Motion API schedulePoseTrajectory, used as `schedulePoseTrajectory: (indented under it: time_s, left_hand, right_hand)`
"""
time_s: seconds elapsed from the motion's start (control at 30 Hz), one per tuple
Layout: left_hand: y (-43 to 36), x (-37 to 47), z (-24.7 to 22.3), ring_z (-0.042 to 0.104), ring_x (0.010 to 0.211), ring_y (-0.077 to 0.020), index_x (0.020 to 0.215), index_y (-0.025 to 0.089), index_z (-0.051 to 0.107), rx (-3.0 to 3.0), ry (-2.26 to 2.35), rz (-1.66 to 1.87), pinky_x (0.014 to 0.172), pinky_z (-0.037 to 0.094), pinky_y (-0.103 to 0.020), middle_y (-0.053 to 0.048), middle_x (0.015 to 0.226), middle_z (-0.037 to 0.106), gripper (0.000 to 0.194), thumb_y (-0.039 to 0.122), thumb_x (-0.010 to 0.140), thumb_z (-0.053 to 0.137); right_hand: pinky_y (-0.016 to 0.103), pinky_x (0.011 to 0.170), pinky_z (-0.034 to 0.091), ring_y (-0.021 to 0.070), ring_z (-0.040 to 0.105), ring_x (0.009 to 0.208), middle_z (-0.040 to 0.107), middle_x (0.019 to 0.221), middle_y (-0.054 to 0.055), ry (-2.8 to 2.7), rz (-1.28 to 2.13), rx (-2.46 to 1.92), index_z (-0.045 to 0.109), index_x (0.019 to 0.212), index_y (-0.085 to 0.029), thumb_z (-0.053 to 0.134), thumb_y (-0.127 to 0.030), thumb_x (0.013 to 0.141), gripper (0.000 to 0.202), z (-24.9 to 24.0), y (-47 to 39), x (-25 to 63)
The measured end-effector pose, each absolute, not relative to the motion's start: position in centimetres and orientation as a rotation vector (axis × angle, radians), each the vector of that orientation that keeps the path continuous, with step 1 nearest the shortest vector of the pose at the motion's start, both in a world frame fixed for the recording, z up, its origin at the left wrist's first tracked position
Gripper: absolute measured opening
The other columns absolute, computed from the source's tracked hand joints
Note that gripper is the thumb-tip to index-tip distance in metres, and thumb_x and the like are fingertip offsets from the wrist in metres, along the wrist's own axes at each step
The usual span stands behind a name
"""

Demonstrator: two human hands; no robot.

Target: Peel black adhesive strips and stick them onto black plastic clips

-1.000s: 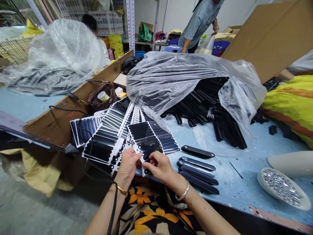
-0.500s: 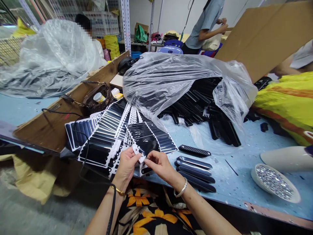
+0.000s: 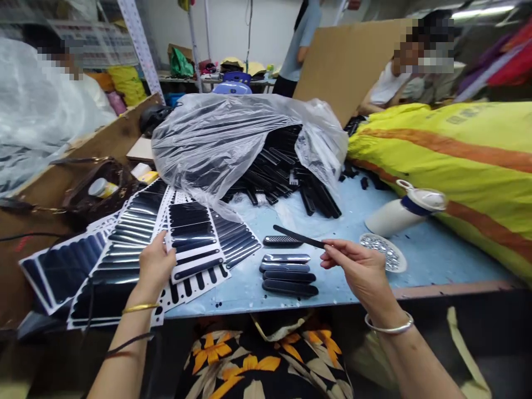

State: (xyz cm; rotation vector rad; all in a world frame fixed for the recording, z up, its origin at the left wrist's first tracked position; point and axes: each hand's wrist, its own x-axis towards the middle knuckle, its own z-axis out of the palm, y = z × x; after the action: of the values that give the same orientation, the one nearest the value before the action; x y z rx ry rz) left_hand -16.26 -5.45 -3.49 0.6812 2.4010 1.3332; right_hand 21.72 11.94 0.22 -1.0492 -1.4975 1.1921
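My right hand pinches one end of a thin black strip, held above the blue table. My left hand has its fingers closed at the left edge of a white-backed sheet of black stickers. Beneath and beside that sheet, more sticker sheets lie fanned out. Several smooth dark pieces lie in a column near the table's front edge, with a mesh-patterned black piece just behind them. Black parts spill from a clear plastic bag.
At the right are a bowl of small shiny pieces, a white bottle and a large yellow sack. A brown bag sits beside a wooden board at the left. Other people are farther back.
My right hand has moved right, away from the sheet, and now carries a black strip. My left hand has shifted to the sheet's left edge. The view has turned right.
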Motion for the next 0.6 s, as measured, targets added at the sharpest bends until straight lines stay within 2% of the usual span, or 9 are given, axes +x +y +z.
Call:
schedulePoseTrajectory:
  time_s: [0.13, 0.37, 0.5, 0.6]
  left_hand:
    - [-5.5, -17.1, -3.5, 0.065, 0.073, -0.0292, 0.121, 0.016, 0.067, 1.01, 2.837, 0.739, 0.07, 0.046, -0.036, -0.004, 0.064, 0.064, 0.048, 0.024, 0.075, 0.058]
    - [-6.5, -16.6, -2.8, 0.068, 0.085, -0.0321, 0.123, 0.015, 0.065, 0.963, 2.965, 0.545, 0.071, 0.048, -0.036, -0.011, 0.088, 0.073, 0.046, 0.027, 0.08, 0.058]
    - [-6.8, -14.3, -1.9, 0.068, 0.081, -0.0302, 0.115, 0.014, 0.068, 0.957, 2.989, 0.712, 0.074, 0.049, -0.038, -0.01, 0.082, 0.072, 0.04, 0.029, 0.08, 0.058]
    - [-5.7, -9.8, -1.5, 0.066, 0.068, -0.0233, 0.102, 0.016, 0.071, 0.995, 2.683, 1.245, 0.065, 0.051, -0.033, -0.006, 0.075, 0.071, 0.034, 0.037, 0.077, 0.063]
  right_hand:
    - [0.03, 0.044, 0.062, 0.0195, 0.068, 0.046, 0.071, 0.058, 0.004, -1.419, 1.139, -1.082, 0.077, 0.081, -0.018, 0.088, -0.049, 0.064, 0.037, -0.3, 11.6, 24.3]
    - [0.026, 0.052, 0.064, 0.019, 0.072, 0.057, 0.074, 0.064, 0.004, -1.344, 1.157, -1.038, 0.078, 0.082, -0.019, 0.089, -0.043, 0.066, 0.031, -1.1, 11.2, 25.3]
    - [0.027, 0.054, 0.064, 0.0198, 0.073, 0.061, 0.075, 0.067, 0.004, -1.375, 1.159, -0.983, 0.078, 0.08, -0.02, 0.088, -0.042, 0.067, 0.027, -1.0, 11.1, 24.9]
    - [0.031, 0.056, 0.064, 0.0212, 0.073, 0.064, 0.075, 0.071, 0.005, -1.471, 1.168, -0.932, 0.078, 0.081, -0.02, 0.084, -0.042, 0.072, 0.025, -0.5, 10.4, 23.8]
